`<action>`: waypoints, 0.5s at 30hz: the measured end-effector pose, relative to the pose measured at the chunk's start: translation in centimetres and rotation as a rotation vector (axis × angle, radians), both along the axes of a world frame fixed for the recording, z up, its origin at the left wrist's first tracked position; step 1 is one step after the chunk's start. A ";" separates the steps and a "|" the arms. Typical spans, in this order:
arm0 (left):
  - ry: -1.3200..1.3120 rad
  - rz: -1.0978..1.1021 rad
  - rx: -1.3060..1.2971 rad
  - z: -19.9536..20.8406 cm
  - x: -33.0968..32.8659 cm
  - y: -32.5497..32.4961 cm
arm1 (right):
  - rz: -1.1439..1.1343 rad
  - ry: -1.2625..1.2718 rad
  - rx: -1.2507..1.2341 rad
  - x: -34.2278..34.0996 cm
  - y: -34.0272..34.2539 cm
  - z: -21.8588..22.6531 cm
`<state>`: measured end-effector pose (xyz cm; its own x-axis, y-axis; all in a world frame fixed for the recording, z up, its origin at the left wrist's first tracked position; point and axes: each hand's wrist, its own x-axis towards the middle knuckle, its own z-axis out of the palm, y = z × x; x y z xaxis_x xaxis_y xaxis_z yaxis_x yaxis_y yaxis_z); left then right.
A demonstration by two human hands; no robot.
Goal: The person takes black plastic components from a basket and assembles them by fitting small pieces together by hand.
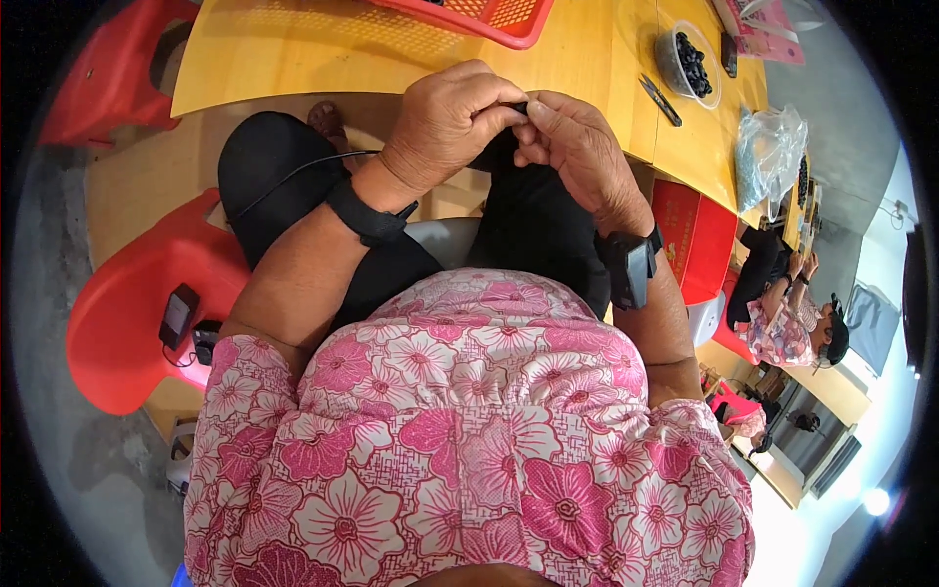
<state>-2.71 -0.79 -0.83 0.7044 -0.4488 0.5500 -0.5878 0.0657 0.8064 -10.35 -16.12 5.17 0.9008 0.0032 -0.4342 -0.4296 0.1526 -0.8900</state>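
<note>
My left hand (pixel 442 125) and my right hand (pixel 579 149) meet in front of the table edge, above my lap. Between their fingertips is a small black piece (pixel 519 107), pinched from both sides. Most of it is covered by my fingers, so its exact kind cannot be made out. Both hands are closed. To the right on the yellow table (pixel 323 61) stands a clear round tub (pixel 675 70) with many small black pieces in it. Beside the tub lies a dark slim tool (pixel 661 101), which looks like thread snips.
A red plastic basket (pixel 523 22) sits at the table's far side. A clear plastic bag (pixel 768 161) lies at the right edge, above a red box (pixel 690 240). Red stools (pixel 147 303) stand to the left. Another person (pixel 792 313) works farther right.
</note>
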 end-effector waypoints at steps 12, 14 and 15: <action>0.560 -0.366 0.079 0.5 -0.3 0.2 | 0.064 -0.228 -0.421 -0.5 0.3 -0.5; 0.487 -0.459 -0.042 -0.1 -0.6 -0.5 | 0.085 -0.298 -0.531 -0.5 0.4 -0.7; 0.489 -0.459 -0.043 -0.4 -0.6 -0.4 | 0.107 -0.369 -0.640 -0.5 0.5 -0.7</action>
